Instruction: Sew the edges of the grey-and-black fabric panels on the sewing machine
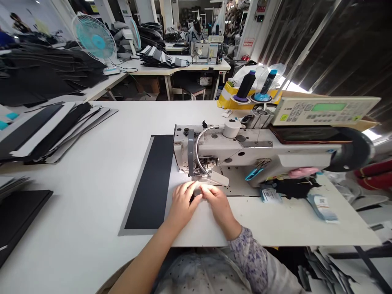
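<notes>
My left hand (183, 201) and my right hand (217, 202) rest side by side on the white table just in front of the sewing machine (245, 153), under its needle head and small lamp. The fingers of both hands are curled and meet over a small dark piece that the glare and the fingers mostly hide. A long black fabric panel with a grey border (150, 185) lies flat on the table left of the machine, next to my left hand.
Stacks of black and grey panels (52, 128) lie at the far left, and another dark panel (18, 220) at the left edge. Thread cones (246, 85) and a control panel (324, 110) stand behind the machine. Labels and blue snips (254, 173) lie to the right. A fan (94, 41) stands behind.
</notes>
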{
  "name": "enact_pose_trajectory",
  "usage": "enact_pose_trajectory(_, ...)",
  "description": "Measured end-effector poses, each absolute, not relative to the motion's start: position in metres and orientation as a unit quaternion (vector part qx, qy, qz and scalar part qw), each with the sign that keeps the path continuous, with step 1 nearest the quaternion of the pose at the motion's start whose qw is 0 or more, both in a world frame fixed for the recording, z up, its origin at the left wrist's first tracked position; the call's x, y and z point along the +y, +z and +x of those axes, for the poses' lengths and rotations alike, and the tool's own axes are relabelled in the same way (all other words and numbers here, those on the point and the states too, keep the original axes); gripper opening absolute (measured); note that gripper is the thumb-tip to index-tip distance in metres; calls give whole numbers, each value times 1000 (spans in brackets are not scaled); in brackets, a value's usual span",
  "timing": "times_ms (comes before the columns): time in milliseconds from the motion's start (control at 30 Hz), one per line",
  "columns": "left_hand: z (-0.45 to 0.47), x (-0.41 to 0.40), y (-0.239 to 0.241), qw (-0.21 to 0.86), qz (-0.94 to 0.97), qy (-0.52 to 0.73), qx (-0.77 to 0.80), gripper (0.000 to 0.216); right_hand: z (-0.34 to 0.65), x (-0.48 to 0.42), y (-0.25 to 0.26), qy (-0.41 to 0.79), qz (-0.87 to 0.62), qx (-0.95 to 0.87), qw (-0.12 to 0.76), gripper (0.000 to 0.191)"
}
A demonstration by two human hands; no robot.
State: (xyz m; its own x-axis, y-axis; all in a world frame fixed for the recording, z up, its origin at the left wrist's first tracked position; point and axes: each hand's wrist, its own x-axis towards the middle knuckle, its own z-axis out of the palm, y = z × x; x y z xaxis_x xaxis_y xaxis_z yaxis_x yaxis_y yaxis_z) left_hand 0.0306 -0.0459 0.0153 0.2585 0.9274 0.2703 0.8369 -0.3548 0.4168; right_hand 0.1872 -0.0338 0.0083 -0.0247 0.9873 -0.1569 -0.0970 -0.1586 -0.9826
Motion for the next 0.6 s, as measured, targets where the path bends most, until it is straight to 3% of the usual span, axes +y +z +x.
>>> enact_pose_trajectory(100,37,-44,11,119,786,241,557,33,172,-40,6,610,-474,-398,494,31)
enact_pose_trajectory(200,33,-40,10,110,780,250,563,33,174,-41,1,570,-493,-420,505,31)
enact_pose_trajectory(333,8,-49,24,94,767,243,587,34,204,-51,-7,417,-562,-486,524,27)
enact_pose_trajectory(467,-21,-65,32,134,795,152,572,36,252,-50,-3,228,-606,-367,668,37)
enact_pose_trajectory(600,-28,-65,31,146,803,116,566,37,276,-27,16,297,-547,-353,699,47)
